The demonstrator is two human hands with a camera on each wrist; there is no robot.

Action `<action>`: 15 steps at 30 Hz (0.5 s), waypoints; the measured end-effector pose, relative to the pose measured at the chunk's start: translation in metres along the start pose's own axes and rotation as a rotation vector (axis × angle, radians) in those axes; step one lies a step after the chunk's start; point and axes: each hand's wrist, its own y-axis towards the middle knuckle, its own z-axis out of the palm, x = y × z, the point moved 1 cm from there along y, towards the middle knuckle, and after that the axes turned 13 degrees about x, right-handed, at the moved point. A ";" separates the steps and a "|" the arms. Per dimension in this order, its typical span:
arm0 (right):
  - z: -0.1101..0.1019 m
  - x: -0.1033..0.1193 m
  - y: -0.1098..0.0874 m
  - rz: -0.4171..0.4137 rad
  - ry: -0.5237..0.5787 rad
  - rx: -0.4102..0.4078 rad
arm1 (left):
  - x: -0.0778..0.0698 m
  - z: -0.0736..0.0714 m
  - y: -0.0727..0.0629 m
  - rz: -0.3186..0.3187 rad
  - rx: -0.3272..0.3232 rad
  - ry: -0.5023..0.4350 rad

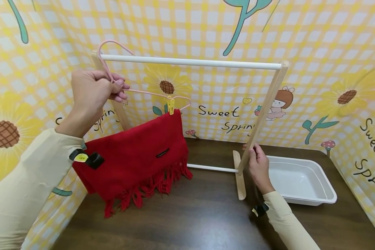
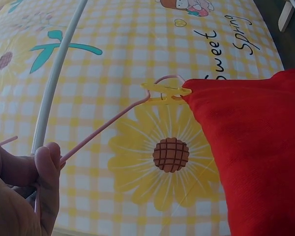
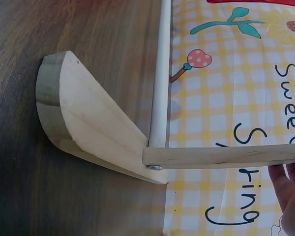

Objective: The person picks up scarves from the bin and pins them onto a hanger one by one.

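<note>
A dark wooden table (image 1: 206, 215) was seen in front of a yellow checked backdrop (image 1: 315, 41) printed with sunflowers, and 1 wooden clothes rack (image 1: 190, 62) stood on it, built from 2 white rods, 1 at the top and 1 near the base, and 2 pale wooden uprights; only the right foot was clearly shown. To the right of the rack, just beside its foot, 1 white plastic tub (image 1: 328, 189) was set on the tabletop. 1 red fringed scarf (image 1: 134, 159) was held up in front of the rack's left half, its fringe hanging just above the table and a small dark label sewn on its face. The scarf was fastened to 1 thin pink hanger (image 1: 150, 93) by 1 yellow clip (image 1: 171, 106) at the hanger's right end; a second clip could not be made out. The hanger's hook was raised beside the top rod at the rack's left end, and whether it touched the rod could not be told. The left hand (image 1: 92, 92) was closed around the hanger just under the hook, its fingers curled tightly together over the wire. The right hand (image 1: 258, 166) was wrapped around the lower part of the right upright, fingers folded onto the wood just above the foot. 2 cream sleeves were worn, 1 on each arm.
</note>
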 end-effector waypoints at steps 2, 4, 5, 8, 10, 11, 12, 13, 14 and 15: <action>0.000 0.000 0.000 0.006 -0.003 -0.001 | 0.001 -0.001 0.001 -0.004 -0.003 -0.002; 0.000 -0.001 0.000 0.010 -0.004 -0.001 | 0.002 -0.002 0.002 -0.005 -0.006 -0.002; 0.000 -0.002 0.000 0.010 -0.003 -0.001 | 0.002 -0.002 0.002 -0.006 -0.009 -0.002; 0.000 -0.003 0.000 0.005 0.004 0.000 | 0.003 -0.004 0.004 -0.009 -0.017 0.002; 0.000 -0.002 0.000 0.000 0.010 -0.002 | 0.004 -0.006 0.004 -0.013 -0.022 0.009; 0.000 -0.002 0.000 -0.003 0.013 -0.002 | 0.004 -0.007 0.005 -0.015 -0.023 0.012; 0.000 -0.002 0.000 -0.004 0.017 -0.003 | 0.004 -0.007 0.005 -0.017 -0.023 0.013; 0.001 -0.002 0.000 -0.006 0.017 -0.006 | 0.005 -0.008 0.006 -0.018 -0.024 0.015; 0.001 -0.002 0.000 -0.009 0.015 -0.009 | 0.005 -0.008 0.006 -0.021 -0.025 0.017; 0.001 -0.001 0.000 -0.011 0.010 -0.012 | 0.005 -0.009 0.006 -0.022 -0.026 0.018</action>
